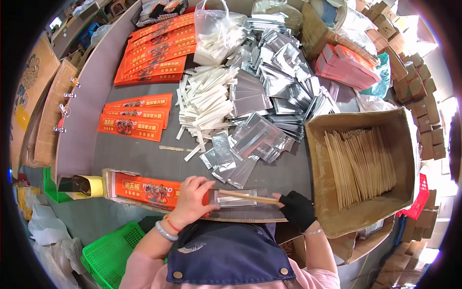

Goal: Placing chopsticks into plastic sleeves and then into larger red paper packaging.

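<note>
Chopsticks (248, 197) lie crosswise along the worktop (159, 164) edge, long axis left to right, tips inside a clear sleeve (236, 198). Left hand (191, 202) presses curled fingers on the sleeve's left end over an orange packet (147, 189) — the gloved right hand (297, 208) pinches the chopsticks' right end. Right of the sleeve, a cardboard box (358, 120) holds many more chopsticks.

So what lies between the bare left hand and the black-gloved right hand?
In the head view, a clear plastic sleeve with wooden chopsticks sliding in spans from the left hand to the right hand.
</note>
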Tool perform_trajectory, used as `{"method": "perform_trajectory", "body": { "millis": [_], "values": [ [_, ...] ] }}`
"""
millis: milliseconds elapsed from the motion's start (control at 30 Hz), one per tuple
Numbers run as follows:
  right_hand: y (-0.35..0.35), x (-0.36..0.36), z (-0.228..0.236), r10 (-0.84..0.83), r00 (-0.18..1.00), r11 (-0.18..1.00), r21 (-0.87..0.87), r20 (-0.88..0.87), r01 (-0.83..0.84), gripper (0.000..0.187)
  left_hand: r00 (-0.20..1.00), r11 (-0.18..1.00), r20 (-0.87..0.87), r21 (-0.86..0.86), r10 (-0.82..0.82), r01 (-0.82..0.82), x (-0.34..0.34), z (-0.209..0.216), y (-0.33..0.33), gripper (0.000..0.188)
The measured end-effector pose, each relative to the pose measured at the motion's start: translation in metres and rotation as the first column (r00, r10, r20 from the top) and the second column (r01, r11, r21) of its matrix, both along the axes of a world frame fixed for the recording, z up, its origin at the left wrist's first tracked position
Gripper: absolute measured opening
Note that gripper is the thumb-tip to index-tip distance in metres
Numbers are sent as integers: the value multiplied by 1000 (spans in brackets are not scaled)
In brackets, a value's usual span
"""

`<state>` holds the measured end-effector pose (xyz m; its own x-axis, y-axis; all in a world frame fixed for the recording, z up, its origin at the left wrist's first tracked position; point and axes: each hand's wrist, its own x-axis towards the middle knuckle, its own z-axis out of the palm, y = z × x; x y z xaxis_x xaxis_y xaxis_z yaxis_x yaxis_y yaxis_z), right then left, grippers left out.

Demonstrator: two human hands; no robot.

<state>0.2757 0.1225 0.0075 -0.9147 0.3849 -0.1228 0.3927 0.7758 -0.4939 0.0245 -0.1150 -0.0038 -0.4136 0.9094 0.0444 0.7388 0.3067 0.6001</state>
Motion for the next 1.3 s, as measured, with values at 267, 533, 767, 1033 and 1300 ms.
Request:
{"method": "perform_trajectory", "body": {
  "millis": [267, 533, 767, 1033, 1300],
  "values": [
    [-24, -57, -52, 107, 918, 994, 42, -381, -98, 23, 995, 998, -83, -21, -60, 58, 14, 1, 11, 72],
    [-95, -101, -41, -234, 904, 689, -717, -357, -104, 50, 980, 992, -170, 47, -104, 113, 11, -10, 28, 52],
    [-40, -74, -1, 118, 983, 986, 137, -138, -99, 67, 864, 844, -96, -293, -493, 449, -30, 58, 38, 19],
    [-35, -57, 24, -73, 980, 964, 240, -183, 117, 62, 923, 960, -274, 9, 271, -280, -36, 4, -15, 73],
    [-41, -55, 25, 66, 998, 958, 280, 3, -64, 65, 924, 924, 34, -63, 380, -377, 2, -32, -16, 103]
  ]
}}
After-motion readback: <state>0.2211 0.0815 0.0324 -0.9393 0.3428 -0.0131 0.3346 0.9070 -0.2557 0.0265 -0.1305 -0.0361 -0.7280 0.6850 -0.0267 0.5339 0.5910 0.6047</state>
